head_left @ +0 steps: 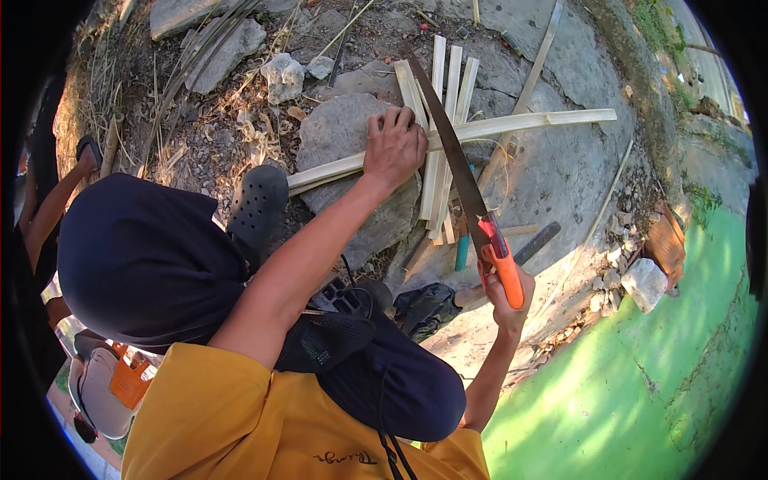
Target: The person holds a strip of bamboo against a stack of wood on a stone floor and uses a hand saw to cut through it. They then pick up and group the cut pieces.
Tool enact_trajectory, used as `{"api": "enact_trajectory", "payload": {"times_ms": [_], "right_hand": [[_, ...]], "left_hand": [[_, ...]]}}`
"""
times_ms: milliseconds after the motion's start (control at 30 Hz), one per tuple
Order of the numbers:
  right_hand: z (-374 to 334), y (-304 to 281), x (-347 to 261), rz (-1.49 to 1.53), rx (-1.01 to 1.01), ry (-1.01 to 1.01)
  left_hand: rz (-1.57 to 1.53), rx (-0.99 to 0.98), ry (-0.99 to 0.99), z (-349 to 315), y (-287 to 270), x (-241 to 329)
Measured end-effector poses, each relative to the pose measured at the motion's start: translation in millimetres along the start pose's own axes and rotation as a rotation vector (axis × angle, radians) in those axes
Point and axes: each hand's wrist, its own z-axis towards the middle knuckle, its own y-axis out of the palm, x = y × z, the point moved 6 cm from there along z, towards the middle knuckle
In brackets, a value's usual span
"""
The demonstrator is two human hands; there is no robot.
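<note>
My left hand [394, 146] presses down with curled fingers on a long pale wooden strip [552, 121], which lies crosswise over a flat stone [336, 124] and several shorter strips [436, 188]. In my right hand [510, 298] is a handsaw [458, 156], held by its orange handle. The dark blade slants up and left, passing over the long strip just right of my left hand. I cannot tell whether its teeth touch the wood. My right fingers are partly hidden behind the handle.
A dark clog [260, 204] stands left of the stone. Loose rocks [283, 78] and dry twigs lie at the upper left. A long thin board [534, 72] rests on the concrete at the upper right. Green-painted ground [608, 392] spreads at the lower right. Another person's arm [52, 192] shows at the left edge.
</note>
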Motion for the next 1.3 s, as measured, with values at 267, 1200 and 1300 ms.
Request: {"api": "enact_trajectory", "payload": {"times_ms": [267, 1200, 1300], "right_hand": [[-41, 17, -1, -0.195, 0.038, -0.112], [31, 56, -41, -0.236, 0.066, -0.262], [20, 46, -29, -0.218, 0.05, -0.235]], "left_hand": [[-0.057, 0.039, -0.007, -5, -13, -11], [-0.031, 0.007, 0.015, 0, -8, -6], [-0.082, 0.017, 0.008, -2, -7, -4]]}}
